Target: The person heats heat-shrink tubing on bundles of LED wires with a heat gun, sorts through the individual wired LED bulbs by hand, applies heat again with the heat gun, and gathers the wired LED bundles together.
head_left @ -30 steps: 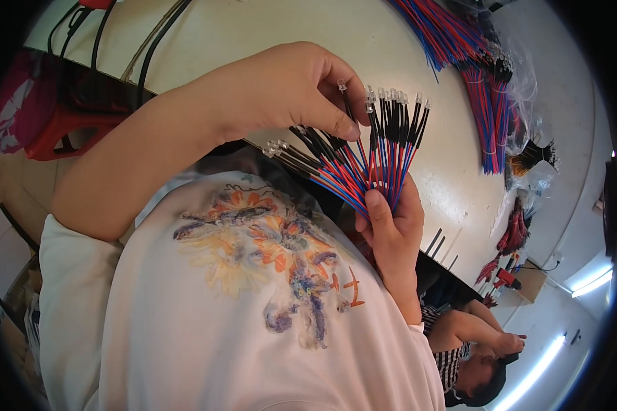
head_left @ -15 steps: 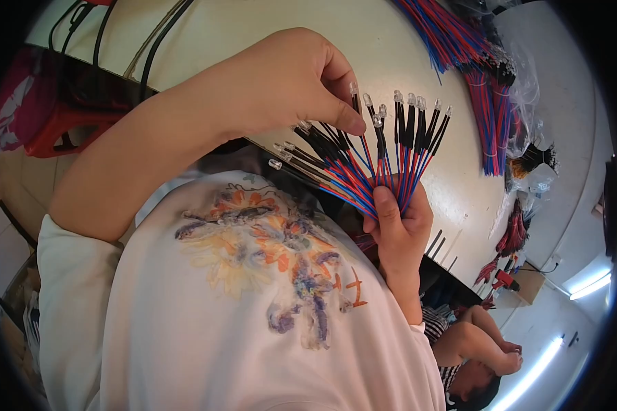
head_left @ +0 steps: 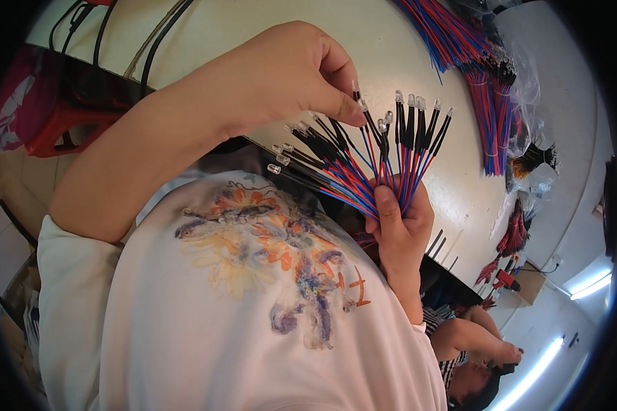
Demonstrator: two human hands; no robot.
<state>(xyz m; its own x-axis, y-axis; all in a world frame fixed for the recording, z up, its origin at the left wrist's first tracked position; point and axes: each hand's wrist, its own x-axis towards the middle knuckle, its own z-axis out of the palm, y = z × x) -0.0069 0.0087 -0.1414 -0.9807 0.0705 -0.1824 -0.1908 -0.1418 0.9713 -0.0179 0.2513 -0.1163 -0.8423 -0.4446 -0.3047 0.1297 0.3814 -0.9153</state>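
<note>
pale work surface extends beneath and beyond both hands; black cables cross its left part, and a red plastic stool stands off its left edge. at the upper right lie further red-and-blue wire bundles, with clear plastic bags just beside them. a co-worker in a striped top sits at the lower right, well apart from the hands.

the wire bundle is held in front of the wearer's torso, at the near edge of the surface. its red and blue wires fan upward from the right hand; black sleeves and clear bulb-shaped tips form the free ends.

right grip: closed around the gathered wires, thumb laid across the front. left hand: thumb and forefinger pinch at least one lead near its clear tip; the exact number of leads between them cannot be told.

change noted: the fan is spread wider than one second ago, and a second clear tip, clear of the left thumb half a second ago, is now close against it. this suggests that leads are separated in small numbers at the left grip while the right grip retains the remainder.
</note>
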